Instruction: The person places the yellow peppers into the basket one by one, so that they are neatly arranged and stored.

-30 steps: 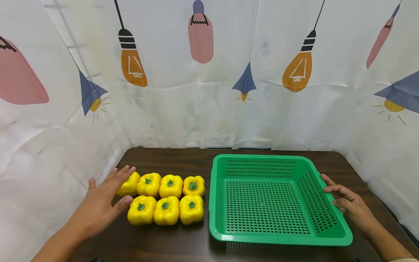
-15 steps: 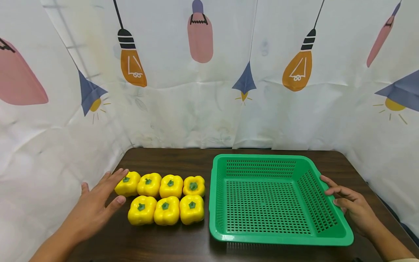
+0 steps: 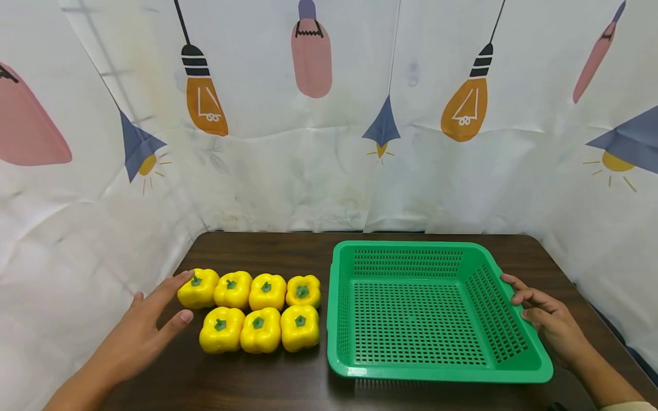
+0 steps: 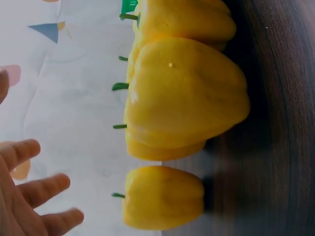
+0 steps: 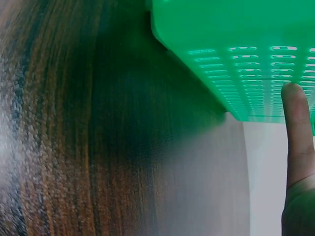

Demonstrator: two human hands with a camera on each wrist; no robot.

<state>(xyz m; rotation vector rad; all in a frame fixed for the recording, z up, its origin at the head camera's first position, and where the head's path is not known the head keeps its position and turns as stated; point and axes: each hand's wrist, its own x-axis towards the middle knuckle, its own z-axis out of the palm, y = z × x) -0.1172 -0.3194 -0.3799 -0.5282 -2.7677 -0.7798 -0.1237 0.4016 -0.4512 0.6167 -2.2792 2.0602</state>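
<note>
Several yellow bell peppers (image 3: 261, 331) with green stems stand in two rows on the left of the table. My left hand (image 3: 146, 328) is spread beside the leftmost back pepper (image 3: 199, 289), its fingers extended and holding nothing. In the left wrist view, the fingers (image 4: 42, 189) are apart from the peppers (image 4: 187, 91). A green perforated plastic basket (image 3: 437, 374) stands right of the peppers with nothing in it. My right hand (image 3: 552, 325) holds the basket's right rim, and one finger (image 5: 298, 130) lies against its outer wall in the right wrist view.
The dark wooden table (image 3: 288, 388) has rounded far corners. A white printed curtain (image 3: 277, 182) with lamp and bulb pictures hangs behind it and along both sides.
My left hand has drawn back to the left and slightly down, uncovering the leftmost back pepper. The right hand, basket and peppers have stayed in place.
</note>
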